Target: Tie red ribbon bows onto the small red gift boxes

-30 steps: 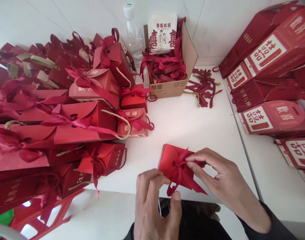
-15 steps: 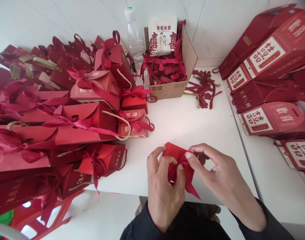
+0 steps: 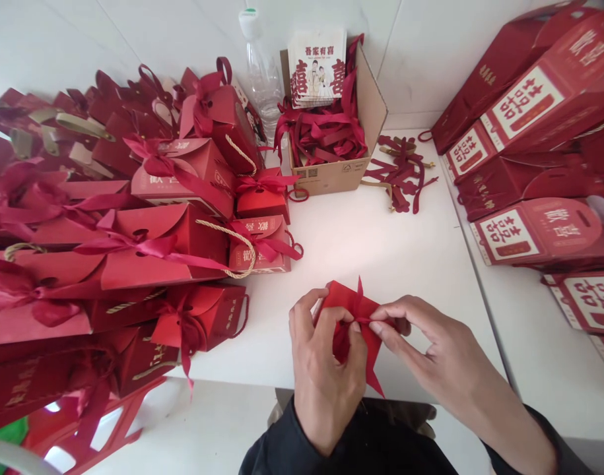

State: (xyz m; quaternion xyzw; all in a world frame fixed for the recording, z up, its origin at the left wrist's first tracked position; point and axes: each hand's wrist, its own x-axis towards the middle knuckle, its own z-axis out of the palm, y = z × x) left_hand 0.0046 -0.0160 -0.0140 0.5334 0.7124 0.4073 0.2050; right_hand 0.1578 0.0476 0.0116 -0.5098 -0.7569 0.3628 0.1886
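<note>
A small red gift box [image 3: 342, 295] sits near the front edge of the white table, with a dark red ribbon [image 3: 360, 305] crossing its top. My left hand [image 3: 326, 356] rests over the box's left side, thumb and forefinger pinching the ribbon near the middle. From the right, my right hand [image 3: 420, 336] pinches the ribbon between thumb and forefinger beside the knot. One ribbon end points up past the box; another hangs toward me at the front. My left fingers hide part of the box.
Finished-looking red boxes with bows [image 3: 148, 241] crowd the left. At the back stand a cardboard box [image 3: 326, 177] of ribbons and cards, and a plastic bottle [image 3: 262, 79]. Loose dark red straps [image 3: 403, 175] lie beside it. More printed boxes [image 3: 534, 231] are stacked right.
My right hand has shifted slightly, its fingertips now pinching the ribbon closer to the knot. A ribbon end now sticks up above the box. My left hand stays nearly still.
</note>
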